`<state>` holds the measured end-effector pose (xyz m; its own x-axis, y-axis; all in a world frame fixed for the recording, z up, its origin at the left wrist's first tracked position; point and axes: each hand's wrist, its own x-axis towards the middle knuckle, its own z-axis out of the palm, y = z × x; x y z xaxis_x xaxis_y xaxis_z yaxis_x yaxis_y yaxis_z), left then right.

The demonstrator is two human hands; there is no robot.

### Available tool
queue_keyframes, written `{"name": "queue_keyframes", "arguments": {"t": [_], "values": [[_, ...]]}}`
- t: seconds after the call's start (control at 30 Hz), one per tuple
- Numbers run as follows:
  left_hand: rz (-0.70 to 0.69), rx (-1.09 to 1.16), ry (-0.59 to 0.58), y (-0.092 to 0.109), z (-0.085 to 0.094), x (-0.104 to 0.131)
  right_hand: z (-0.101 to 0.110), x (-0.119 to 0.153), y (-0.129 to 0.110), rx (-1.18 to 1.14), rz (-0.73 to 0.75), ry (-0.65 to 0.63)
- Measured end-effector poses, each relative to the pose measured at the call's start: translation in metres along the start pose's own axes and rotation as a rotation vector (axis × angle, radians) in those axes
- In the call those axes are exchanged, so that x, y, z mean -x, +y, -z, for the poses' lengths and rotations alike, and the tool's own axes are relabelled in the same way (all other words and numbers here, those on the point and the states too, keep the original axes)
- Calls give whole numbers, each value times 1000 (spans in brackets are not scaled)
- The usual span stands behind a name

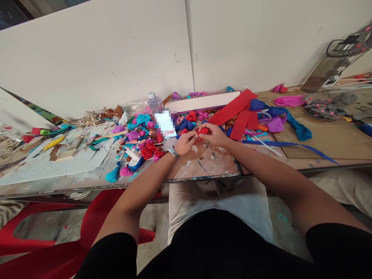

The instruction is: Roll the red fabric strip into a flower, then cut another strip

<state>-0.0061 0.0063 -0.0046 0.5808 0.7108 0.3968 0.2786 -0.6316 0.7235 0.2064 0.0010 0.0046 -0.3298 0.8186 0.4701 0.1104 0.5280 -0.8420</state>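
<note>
Between my two hands, just above the near part of the table point(215, 164), is a red crepe-paper flower point(203, 132). My left hand point(186, 142), with a watch at the wrist, pinches its lower left side. Curled around its top and right side are the fingers of my right hand point(214, 135). Several red paper strips point(236, 106) lie just beyond my right hand. Left of my hands is a heap of small crumpled paper flowers in blue, pink, red and teal, such as a red one point(148, 150).
A plastic bottle point(155, 102) and a bright blurred screen point(165, 124) stand behind the heap. A blue and white power strip point(135, 159) lies near the front edge. At right are cardboard point(328, 139), a blue strip point(290, 144) and a dark bottle point(322, 71). A red chair point(95, 217) is at lower left.
</note>
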Motion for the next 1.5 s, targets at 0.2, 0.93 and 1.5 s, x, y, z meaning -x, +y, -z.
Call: {"name": "queue_keyframes", "arguments": {"t": [0.2,0.93,1.5], "values": [[0,-21,1,0,0,0,1,0,7,44,14,-3],[180,337,15,-7,-6,-4,1,4,10,130,54,-23],[242,387,11,-6,-6,-5,1,5,8,211,37,-42]]}}
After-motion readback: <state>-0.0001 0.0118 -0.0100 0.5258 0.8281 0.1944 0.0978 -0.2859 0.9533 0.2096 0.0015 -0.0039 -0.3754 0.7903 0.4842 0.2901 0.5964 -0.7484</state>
